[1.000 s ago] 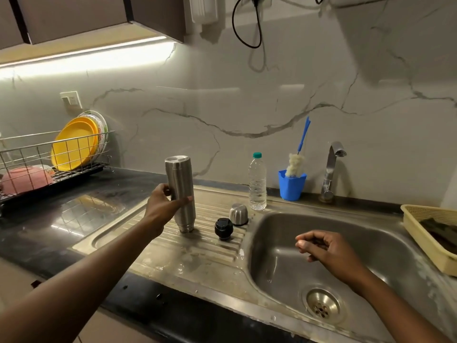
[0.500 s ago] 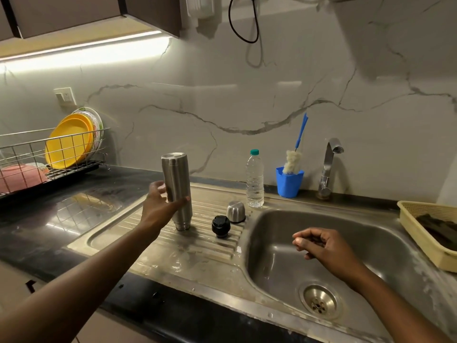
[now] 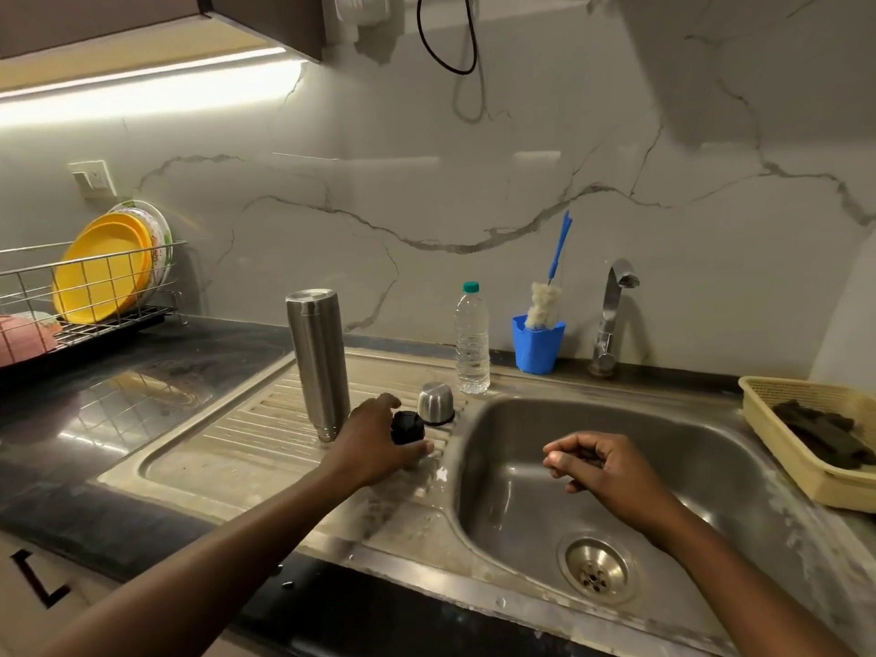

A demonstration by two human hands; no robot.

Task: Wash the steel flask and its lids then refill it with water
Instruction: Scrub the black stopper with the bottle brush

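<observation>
While the left hand (image 3: 372, 443) curls round the black lid (image 3: 406, 425) at centre, the right hand (image 3: 602, 467) hangs loosely curled, empty.

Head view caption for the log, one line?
Left hand grips the black lid on the drainboard beside the upright steel flask; right hand hovers loosely curled over the sink.

I count one steel flask (image 3: 318, 362), one black lid (image 3: 406, 426) and one steel lid (image 3: 435, 403), so two lids. There is one water bottle (image 3: 472, 343), one blue cup (image 3: 538, 346), one brush (image 3: 545, 303), one tap (image 3: 611, 315), one sink (image 3: 497, 443), one dish rack (image 3: 114, 321) and one basket (image 3: 758, 386). Two hands are in view: left hand (image 3: 369, 448), right hand (image 3: 606, 467). I can't count the stacked plates (image 3: 104, 272).
</observation>
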